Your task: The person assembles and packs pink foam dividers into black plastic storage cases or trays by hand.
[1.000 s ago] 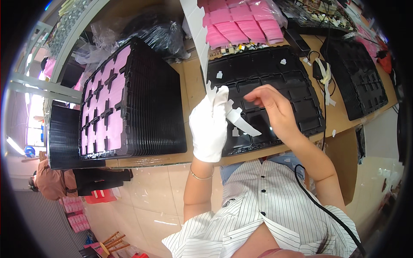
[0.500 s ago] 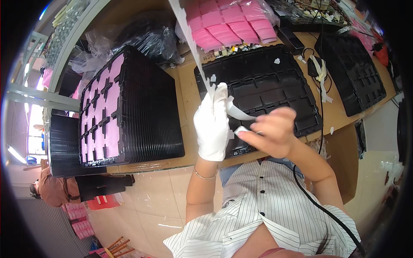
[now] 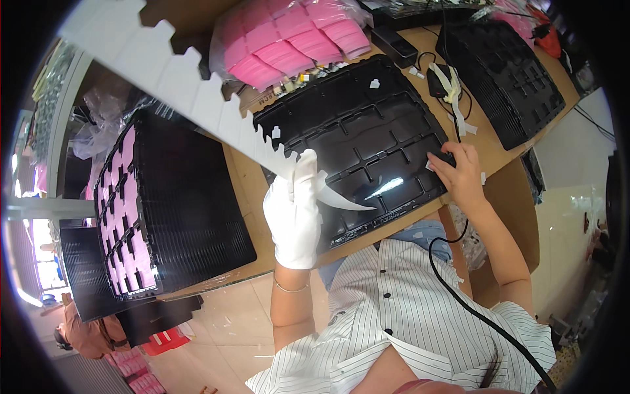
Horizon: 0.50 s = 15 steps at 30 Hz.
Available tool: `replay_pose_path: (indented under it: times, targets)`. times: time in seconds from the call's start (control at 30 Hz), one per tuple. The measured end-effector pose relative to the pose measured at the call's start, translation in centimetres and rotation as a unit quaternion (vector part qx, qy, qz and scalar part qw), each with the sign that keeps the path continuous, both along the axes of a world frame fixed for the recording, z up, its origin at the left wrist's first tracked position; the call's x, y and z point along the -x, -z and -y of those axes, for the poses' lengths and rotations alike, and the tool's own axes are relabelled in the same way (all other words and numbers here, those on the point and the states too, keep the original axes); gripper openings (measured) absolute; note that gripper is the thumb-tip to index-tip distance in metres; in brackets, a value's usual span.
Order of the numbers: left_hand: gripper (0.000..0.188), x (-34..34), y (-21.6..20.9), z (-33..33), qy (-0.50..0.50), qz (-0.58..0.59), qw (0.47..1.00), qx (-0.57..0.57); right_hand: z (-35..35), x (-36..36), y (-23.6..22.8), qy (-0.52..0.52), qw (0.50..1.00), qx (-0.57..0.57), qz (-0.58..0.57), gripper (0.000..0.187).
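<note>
My left hand [image 3: 293,213], in a white glove, is closed round a long white strip [image 3: 190,92]. One edge of the strip is notched, and it runs up to the far left. A thin curled white tail [image 3: 344,200] hangs from the same hand over a black plastic tray [image 3: 341,148] with raised cross-shaped ribs. My bare right hand [image 3: 464,176] is at the tray's right edge, fingers bent, with a small white piece [image 3: 430,165] at its fingertips. Two similar white tabs, a left one [image 3: 276,132] and a far one [image 3: 375,83], lie on the tray.
A tall stack of black trays [image 3: 197,203] with pink sheets stands at the left. Bagged pink sheets [image 3: 289,46] lie behind the tray. More black trays [image 3: 505,79] and a dark cable [image 3: 453,118] are at the right. A person [image 3: 92,328] is at the far left.
My right hand has moved away from the left hand, rightward to the tray's edge, with the small white piece. The notched strip now leans left and shows its broad face.
</note>
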<state>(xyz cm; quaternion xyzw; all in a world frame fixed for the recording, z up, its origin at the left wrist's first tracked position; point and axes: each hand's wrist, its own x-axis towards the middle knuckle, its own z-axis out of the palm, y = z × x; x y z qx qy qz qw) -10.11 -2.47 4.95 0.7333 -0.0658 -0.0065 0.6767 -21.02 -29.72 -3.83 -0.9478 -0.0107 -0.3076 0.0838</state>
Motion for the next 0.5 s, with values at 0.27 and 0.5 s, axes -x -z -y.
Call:
replay_pose_path:
  times: [0.27, 0.5]
  targets:
    - [0.023, -0.6, 2.1, -1.1, 0.033, 0.081, 0.992, -0.094, 1.1, -1.0, -0.2, 0.046, 0.982, -0.136, -0.119, 0.015]
    - [0.023, -1.0, 1.2, -1.7, 0.033, -0.002, 0.999, -0.020, 1.7, -1.9, -0.3, 0.055, 0.961, -0.179, -0.205, 0.014]
